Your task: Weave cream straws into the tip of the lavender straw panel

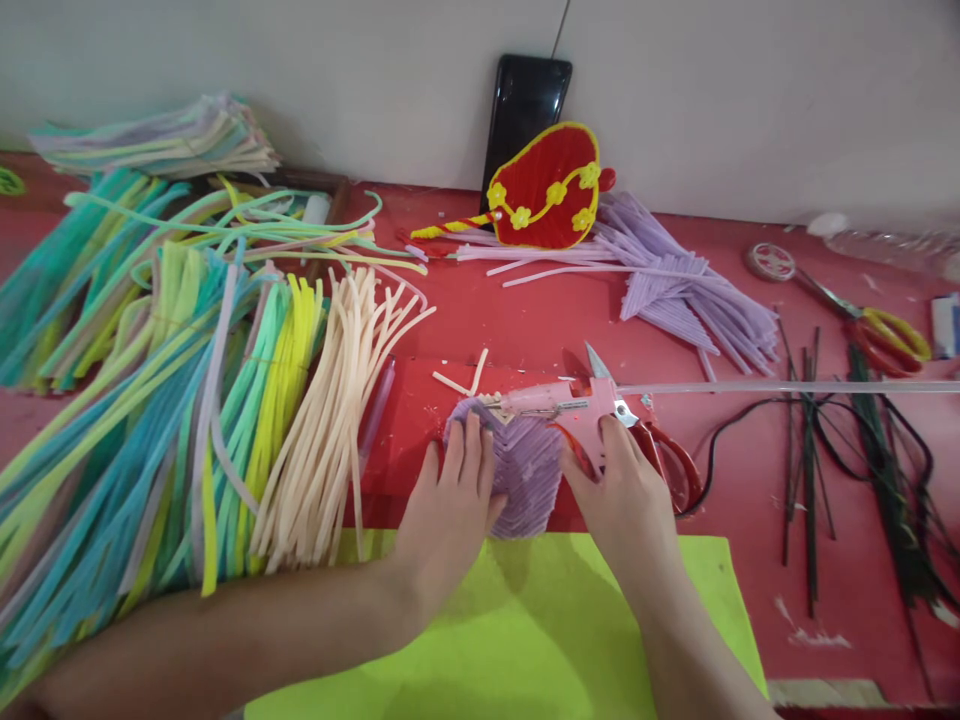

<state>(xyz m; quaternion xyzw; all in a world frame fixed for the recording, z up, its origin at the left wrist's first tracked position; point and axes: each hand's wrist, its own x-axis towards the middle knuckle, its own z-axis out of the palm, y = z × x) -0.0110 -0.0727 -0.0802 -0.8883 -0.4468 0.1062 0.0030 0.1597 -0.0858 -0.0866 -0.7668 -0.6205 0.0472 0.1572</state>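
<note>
A leaf-shaped purple piece [529, 475] made of pipe cleaners laid side by side lies on the red surface, its lower end by the green sheet. My left hand [457, 480] rests flat on its left side, fingers stretched out. My right hand [622, 480] is closed around the handle of a pink glue gun [592, 415], whose nozzle points left over the piece's upper edge. A long clear glue stick [787, 387] extends from the gun's back to the right. Scissors with red handles [667, 460] lie beside the gun, partly hidden by it.
Bundles of coloured pipe cleaners [172, 400] fill the left, with cream ones [341, 430] nearest. Behind are a red and yellow fan-shaped piece [551, 190], a black phone [525, 110] against the wall and purple pipe cleaners [675, 285]. Dark green stems [881, 480] and more scissors [892, 340] lie right.
</note>
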